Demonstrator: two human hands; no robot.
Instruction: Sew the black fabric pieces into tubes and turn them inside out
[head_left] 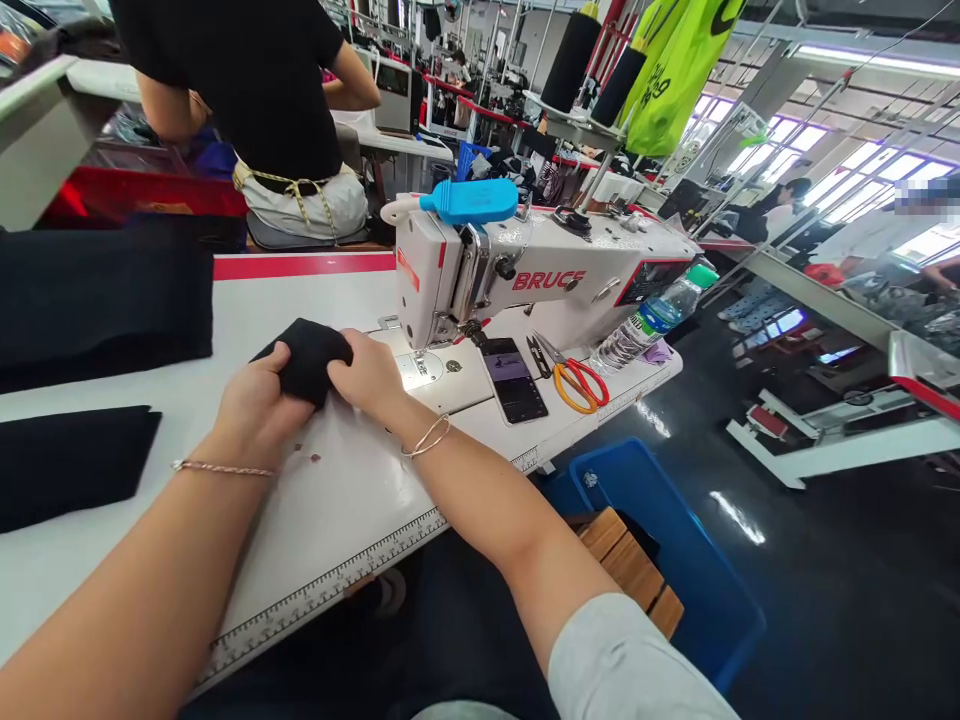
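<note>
A small folded piece of black fabric (306,358) is held between both hands, above the white table left of the sewing machine (517,260). My left hand (259,405) grips its left side, with the thumb on top and the fingers beneath. On the right side of the same piece, my right hand (367,375) pinches the edge, close to the needle plate (420,370). Two stacks of black fabric lie at the left, a larger one (105,300) behind a smaller one (75,462).
Right of the needle area lie a phone (514,380), black snips (538,357) and orange-handled scissors (581,386), with a water bottle (652,318) beyond. A blue bin (697,570) stands below the table's right end. Behind the table sits a person in black (247,90).
</note>
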